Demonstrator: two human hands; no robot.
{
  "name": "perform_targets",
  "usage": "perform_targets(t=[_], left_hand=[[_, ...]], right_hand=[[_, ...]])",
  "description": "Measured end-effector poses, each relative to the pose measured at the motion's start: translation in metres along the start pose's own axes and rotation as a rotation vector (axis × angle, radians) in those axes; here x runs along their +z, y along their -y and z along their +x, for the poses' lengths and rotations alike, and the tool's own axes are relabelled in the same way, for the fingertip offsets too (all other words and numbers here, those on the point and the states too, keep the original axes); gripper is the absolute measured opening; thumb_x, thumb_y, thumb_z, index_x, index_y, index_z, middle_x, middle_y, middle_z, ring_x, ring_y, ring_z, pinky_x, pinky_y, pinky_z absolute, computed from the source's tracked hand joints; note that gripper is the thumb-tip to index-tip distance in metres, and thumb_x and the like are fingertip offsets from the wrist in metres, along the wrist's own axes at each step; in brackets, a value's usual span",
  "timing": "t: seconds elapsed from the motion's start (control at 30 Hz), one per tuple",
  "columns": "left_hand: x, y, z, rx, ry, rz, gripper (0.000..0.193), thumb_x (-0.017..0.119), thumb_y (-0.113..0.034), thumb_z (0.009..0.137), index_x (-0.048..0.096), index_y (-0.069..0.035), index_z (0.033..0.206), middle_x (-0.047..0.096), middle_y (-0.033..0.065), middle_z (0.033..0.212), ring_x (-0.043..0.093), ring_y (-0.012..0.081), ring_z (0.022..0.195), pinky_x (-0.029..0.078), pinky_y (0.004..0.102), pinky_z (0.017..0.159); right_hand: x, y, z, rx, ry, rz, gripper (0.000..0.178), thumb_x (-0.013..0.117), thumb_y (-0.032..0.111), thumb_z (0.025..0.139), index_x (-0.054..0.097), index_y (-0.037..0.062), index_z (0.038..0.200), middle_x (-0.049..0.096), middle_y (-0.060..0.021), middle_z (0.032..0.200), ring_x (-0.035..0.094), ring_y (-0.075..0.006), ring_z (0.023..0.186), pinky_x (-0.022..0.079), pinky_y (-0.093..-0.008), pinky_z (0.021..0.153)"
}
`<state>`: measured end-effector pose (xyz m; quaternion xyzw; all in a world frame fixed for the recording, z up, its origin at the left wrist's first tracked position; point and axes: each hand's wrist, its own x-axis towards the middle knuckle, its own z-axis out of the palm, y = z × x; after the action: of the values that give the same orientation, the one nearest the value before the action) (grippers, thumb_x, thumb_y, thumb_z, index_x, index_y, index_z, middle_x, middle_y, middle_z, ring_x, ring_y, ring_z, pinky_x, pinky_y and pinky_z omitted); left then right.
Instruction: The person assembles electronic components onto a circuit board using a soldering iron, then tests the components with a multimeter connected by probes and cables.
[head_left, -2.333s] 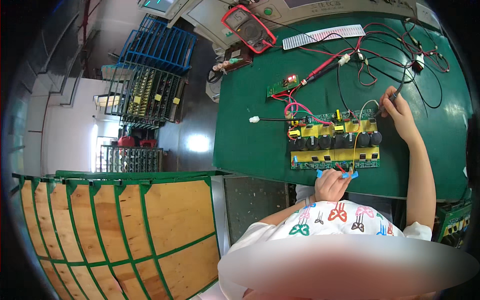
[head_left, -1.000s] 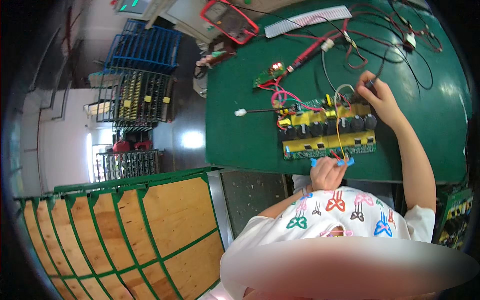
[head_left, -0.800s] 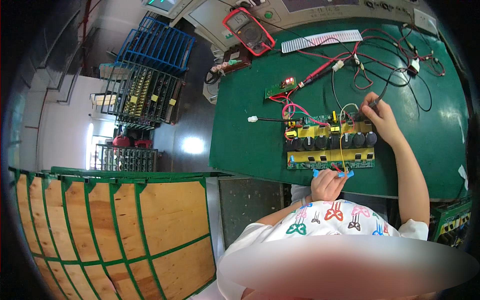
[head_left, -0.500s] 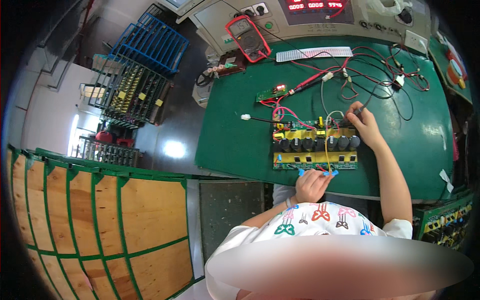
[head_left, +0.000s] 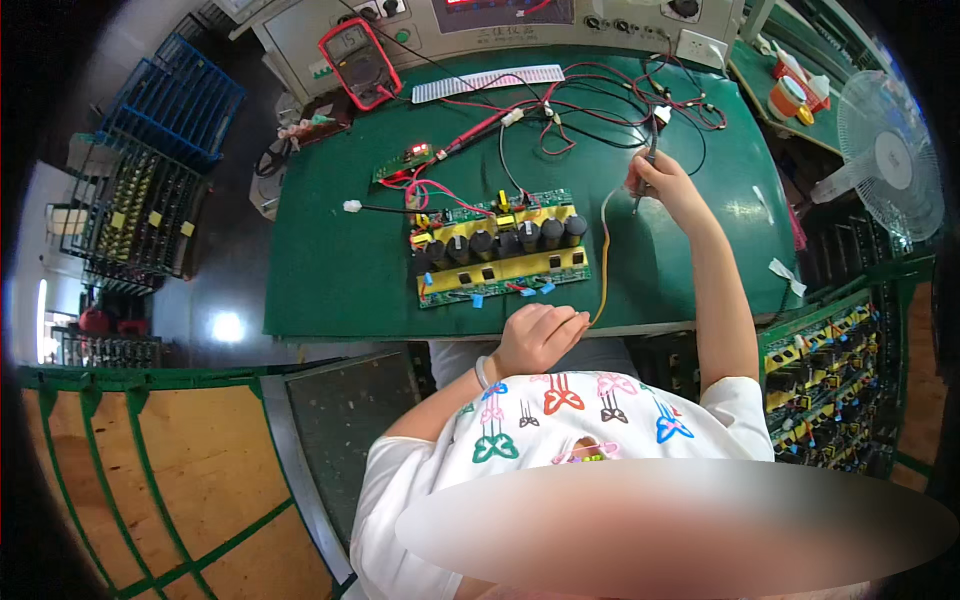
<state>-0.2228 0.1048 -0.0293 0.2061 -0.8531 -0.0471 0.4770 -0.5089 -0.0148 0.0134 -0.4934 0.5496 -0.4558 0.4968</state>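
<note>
Wire [head_left: 606, 247] bows right of the circuit board [head_left: 520, 267], my left hand [head_left: 540, 336] pinching its lower end, my right hand [head_left: 668, 186] closed around a dark probe [head_left: 651, 158] I should steer slowly, without tugging.

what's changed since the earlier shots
The right hand moved right, away from the board, keeping the probe. The left hand drew back off the blue tabs. The yellow wire, earlier across the board, now runs right of it between both hands. Board and meter stayed put.
</note>
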Motion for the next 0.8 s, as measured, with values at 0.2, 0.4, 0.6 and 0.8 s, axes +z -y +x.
perform_targets(t=[0.2,0.4,0.6,0.8], left_hand=[[0.013,-0.004,0.026,0.13,0.074,-0.043,0.026,0.072,-0.006,0.075,0.067,-0.005,0.1,0.063,0.0074,0.1,0.061,0.0179,0.066,0.049,0.0305,0.054],[0.037,-0.014,0.041,0.072,0.196,0.028,0.037,0.062,-0.008,0.077,0.064,-0.003,0.113,0.062,0.0087,0.111,0.06,0.0174,0.073,0.049,0.0299,0.065],[-0.01,-0.003,0.016,0.189,0.187,0.008,0.039,0.063,-0.009,0.076,0.064,-0.004,0.114,0.062,0.0083,0.114,0.061,0.0193,0.081,0.05,0.0325,0.068],[-0.086,0.02,0.016,-0.223,0.021,0.362,0.026,0.068,-0.003,0.075,0.065,-0.006,0.101,0.064,0.0085,0.101,0.061,0.0265,0.086,0.049,0.0384,0.073]], right_hand=[[-0.036,0.037,-0.012,0.015,-0.053,-0.03,0.024,0.049,0.023,0.103,0.058,0.0036,0.113,0.056,-0.0019,0.082,0.059,-0.014,0.079,0.051,-0.0304,0.079],[-0.072,-0.014,0.061,-0.036,-0.346,-0.718,0.025,0.059,0.026,0.091,0.065,0.0091,0.108,0.065,-0.0083,0.086,0.063,-0.0227,0.078,0.049,-0.0347,0.072],[-0.073,-0.035,0.11,-0.103,-0.508,-1.034,0.067,0.069,0.05,0.082,0.054,0.0061,0.131,0.064,-0.0226,0.12,0.059,-0.0388,0.116,0.046,-0.043,0.096],[-0.095,-0.056,0.129,-0.085,-0.504,-1.07,0.06,0.067,0.046,0.087,0.053,0.0073,0.131,0.065,-0.0246,0.115,0.061,-0.0403,0.11,0.047,-0.0445,0.092]])
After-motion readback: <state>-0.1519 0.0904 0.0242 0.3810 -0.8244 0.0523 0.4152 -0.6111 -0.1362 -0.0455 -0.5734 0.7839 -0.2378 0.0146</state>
